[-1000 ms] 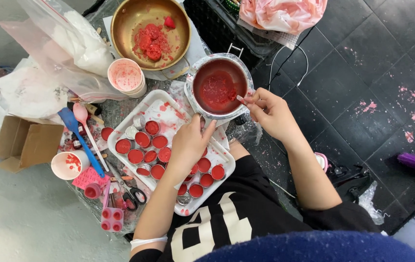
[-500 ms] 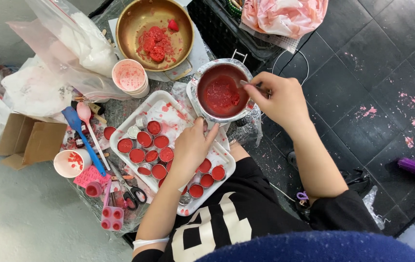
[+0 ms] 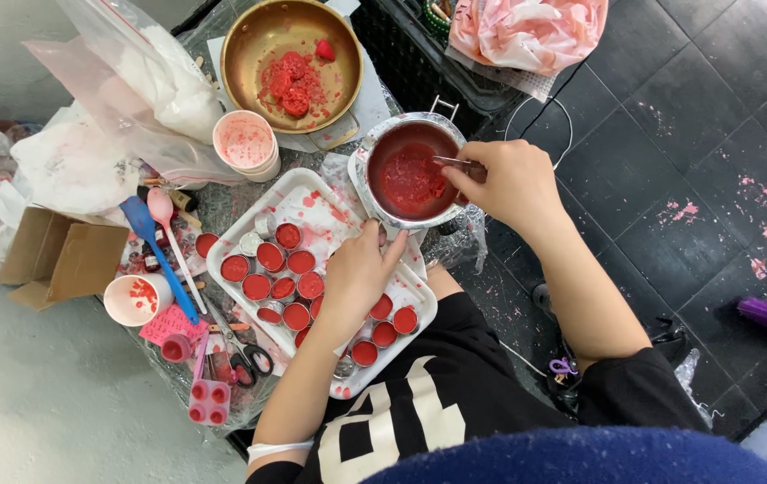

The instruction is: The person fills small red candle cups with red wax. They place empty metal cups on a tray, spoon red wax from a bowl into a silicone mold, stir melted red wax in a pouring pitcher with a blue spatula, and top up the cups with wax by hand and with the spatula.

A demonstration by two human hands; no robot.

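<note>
We see the white tray of small red-filled tins; our left hand rests on it, grip loosely spread. Just beyond it, our right hand pinches a thin metal tool over the steel pot of red melt

A small steel pot of glossy red liquid with soft lumps stands upright just beyond the left fingers, its twin wire handles pointing away. A thin metal stirrer, pinched in the right fingers, lies nearly flat across the rim, its tip over the liquid. Under the left fingers sits a white tray of small round tins filled with red, upright in rows.
</note>
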